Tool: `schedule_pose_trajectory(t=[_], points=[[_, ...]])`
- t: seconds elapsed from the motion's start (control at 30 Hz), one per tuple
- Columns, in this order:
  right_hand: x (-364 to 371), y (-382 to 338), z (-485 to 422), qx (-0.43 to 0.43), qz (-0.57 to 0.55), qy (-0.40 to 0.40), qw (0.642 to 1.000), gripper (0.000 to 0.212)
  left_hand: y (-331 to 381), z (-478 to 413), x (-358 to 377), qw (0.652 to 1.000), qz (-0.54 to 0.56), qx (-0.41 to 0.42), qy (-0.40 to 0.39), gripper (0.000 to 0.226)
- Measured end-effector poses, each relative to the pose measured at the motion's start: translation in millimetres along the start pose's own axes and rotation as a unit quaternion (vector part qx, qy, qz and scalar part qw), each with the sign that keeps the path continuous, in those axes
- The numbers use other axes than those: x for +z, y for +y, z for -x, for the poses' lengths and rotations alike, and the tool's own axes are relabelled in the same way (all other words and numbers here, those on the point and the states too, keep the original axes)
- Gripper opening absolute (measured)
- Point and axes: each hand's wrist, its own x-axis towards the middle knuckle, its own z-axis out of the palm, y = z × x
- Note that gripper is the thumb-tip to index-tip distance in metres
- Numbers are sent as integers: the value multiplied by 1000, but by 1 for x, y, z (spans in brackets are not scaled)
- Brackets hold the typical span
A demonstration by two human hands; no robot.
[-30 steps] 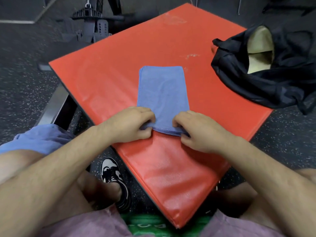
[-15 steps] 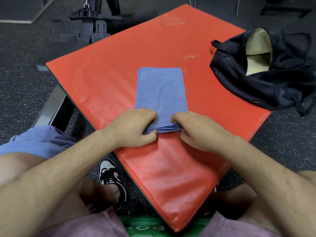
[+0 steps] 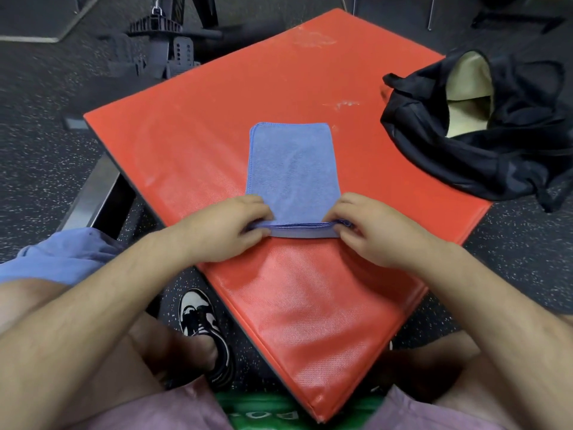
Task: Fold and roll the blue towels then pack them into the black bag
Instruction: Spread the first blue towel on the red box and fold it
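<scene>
A blue towel [image 3: 291, 162], folded into a narrow strip, lies lengthwise on the red padded platform [image 3: 198, 144]. My left hand [image 3: 228, 226] pinches the strip's near left corner and my right hand [image 3: 370, 228] pinches the near right corner. Between them the near edge is turned up and over into a small first fold. The black bag [image 3: 483, 150] sits slumped at the platform's right corner, its mouth open and a pale lining showing inside.
More blue towel cloth [image 3: 59, 259] rests on my left thigh. Dark gym equipment [image 3: 164, 51] stands behind the platform on speckled rubber floor. A metal frame bar [image 3: 93, 197] runs under the platform's left edge. My shoe [image 3: 201, 324] is below.
Both hands have lifted the towel's near edge and turned it over onto the strip, starting a roll. The hands moved slightly apart toward the corners.
</scene>
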Motion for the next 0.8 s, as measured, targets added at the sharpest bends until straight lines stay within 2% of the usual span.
schedule_pose_trajectory(t=[0.07,0.2,0.33,0.4,0.57,0.7,0.8], points=[[-1,1,-1,4,5,-1,1000,23,-8,1,-2,1000,25,-5,1,15],[3,2,-5,26,26,36,999,20,-16,-1,6,997,37,-60,44,35],[11,-2,-8,14,74,85,993,14,-12,-3,17,991,-49,-53,112,31],[13,-4,-8,17,106,81,991,13,-9,-6,18,988,-69,-58,127,32],[9,-8,-9,13,146,38,988,22,2,-8,13,992,-97,-17,83,16],[7,-11,-4,14,132,13,991,21,-1,-2,11,993,-105,-7,55,15],[10,-5,-5,7,130,25,991,19,-7,-1,7,993,-112,-9,39,25]])
